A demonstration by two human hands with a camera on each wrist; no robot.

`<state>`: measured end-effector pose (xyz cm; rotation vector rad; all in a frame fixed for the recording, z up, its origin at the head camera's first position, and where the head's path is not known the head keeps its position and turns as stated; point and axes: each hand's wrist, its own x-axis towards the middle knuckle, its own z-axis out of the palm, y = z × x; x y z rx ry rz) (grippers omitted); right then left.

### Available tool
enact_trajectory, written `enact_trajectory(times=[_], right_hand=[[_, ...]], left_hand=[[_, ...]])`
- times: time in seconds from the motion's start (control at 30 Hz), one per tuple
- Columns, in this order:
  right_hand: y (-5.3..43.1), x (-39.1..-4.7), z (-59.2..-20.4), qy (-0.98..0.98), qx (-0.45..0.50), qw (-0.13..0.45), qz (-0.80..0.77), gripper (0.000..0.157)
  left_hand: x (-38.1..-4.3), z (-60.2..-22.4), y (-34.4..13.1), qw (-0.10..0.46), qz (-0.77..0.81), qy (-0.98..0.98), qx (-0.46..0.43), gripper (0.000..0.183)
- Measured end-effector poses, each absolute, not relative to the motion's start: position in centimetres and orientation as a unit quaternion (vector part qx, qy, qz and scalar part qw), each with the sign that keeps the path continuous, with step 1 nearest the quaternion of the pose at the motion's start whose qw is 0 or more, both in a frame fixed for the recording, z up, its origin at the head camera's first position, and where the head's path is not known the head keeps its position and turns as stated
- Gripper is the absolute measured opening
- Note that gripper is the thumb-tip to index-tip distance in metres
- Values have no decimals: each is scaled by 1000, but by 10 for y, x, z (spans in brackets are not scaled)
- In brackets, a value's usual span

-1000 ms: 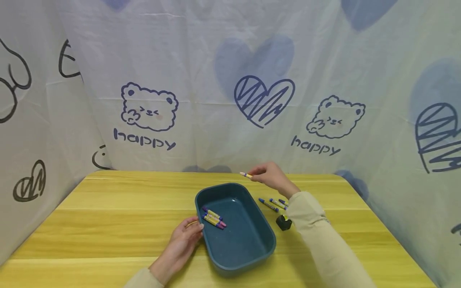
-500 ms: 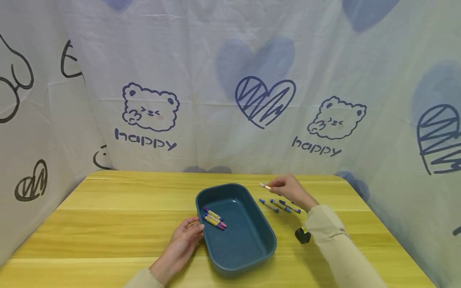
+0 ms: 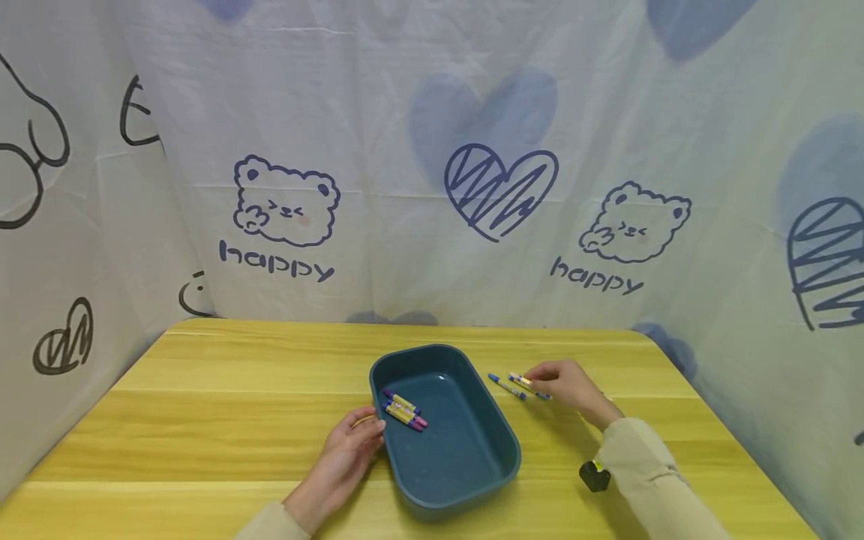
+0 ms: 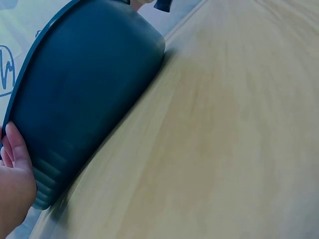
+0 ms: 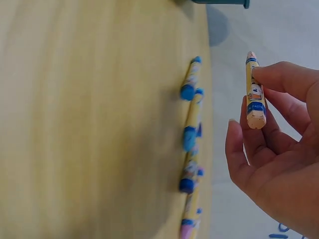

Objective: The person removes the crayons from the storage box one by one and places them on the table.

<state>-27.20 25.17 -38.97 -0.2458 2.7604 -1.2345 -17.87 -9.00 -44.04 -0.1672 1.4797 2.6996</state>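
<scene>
A teal plastic bin (image 3: pixel 459 454) stands on the table, with several purple and pink crayons (image 3: pixel 403 412) lying together along its left side. My left hand (image 3: pixel 347 457) holds the bin's left rim; in the left wrist view its fingers (image 4: pixel 19 147) lie against the outer wall. Between thumb and fingers, my right hand (image 3: pixel 570 388) pinches a pale peach crayon (image 5: pixel 255 92) just above the table. Under and beside it lie loose crayons, including a blue crayon (image 3: pixel 506 386). The right wrist view shows a row of them, with a pink crayon (image 5: pixel 187 230) at the near end.
The yellow wood-grain table (image 3: pixel 236 420) reaches back to a pale printed curtain (image 3: pixel 391 247), which also hangs at both sides. A small black device (image 3: pixel 595 476) is at the right wrist.
My right hand has moved right and toward me with the pale crayon, from behind the bin to over the loose crayons. The left hand and the bin have stayed put.
</scene>
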Motion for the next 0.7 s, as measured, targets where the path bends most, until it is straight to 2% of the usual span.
enact_trajectory(times=[0.33,0.7], right_hand=[[274,-262,-412,912,-75,38,-402,16],[297,-256,-421,904,-81,47,-418,21]], left_hand=[[-177,-438,-89,23,876,477,-62,22],[-177,-436,-88,21,871,486,-69,18]])
